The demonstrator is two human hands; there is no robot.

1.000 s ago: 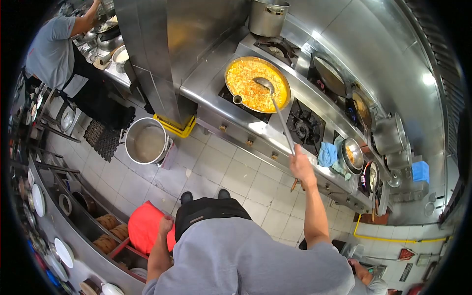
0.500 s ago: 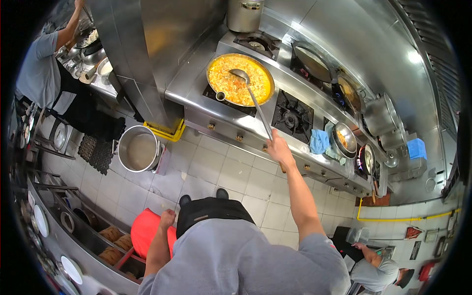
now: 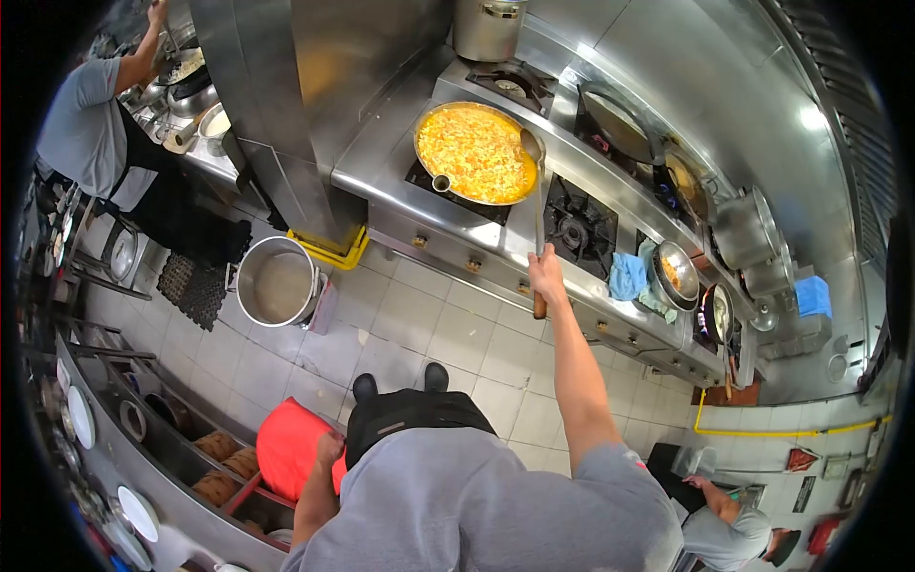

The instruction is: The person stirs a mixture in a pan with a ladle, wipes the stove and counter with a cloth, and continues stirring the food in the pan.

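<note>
My right hand (image 3: 547, 274) is wrapped around the long handle of a metal ladle (image 3: 539, 205), whose wooden end sticks out below the fist. The ladle's bowl rests at the right inner edge of a wide pan (image 3: 440, 183) on the stove. Orange-yellow chopped food in liquid (image 3: 472, 148) fills that pan. Low at my side, my left hand (image 3: 331, 447) is curled closed with nothing visible in it. It overlaps a bright red rounded object (image 3: 286, 453) in this view.
Right of the pan sits a bare burner (image 3: 575, 227), then a blue cloth (image 3: 627, 276) and a small metal pan (image 3: 678, 272). A large pot (image 3: 315, 303) stands on the left floor. One co-worker (image 3: 91, 124) works at far left, another (image 3: 729, 524) at lower right.
The ladle's bowl has swung from the pan's middle to its right edge, its handle now nearly upright in view. My left hand has dropped slightly beside the red object.
</note>
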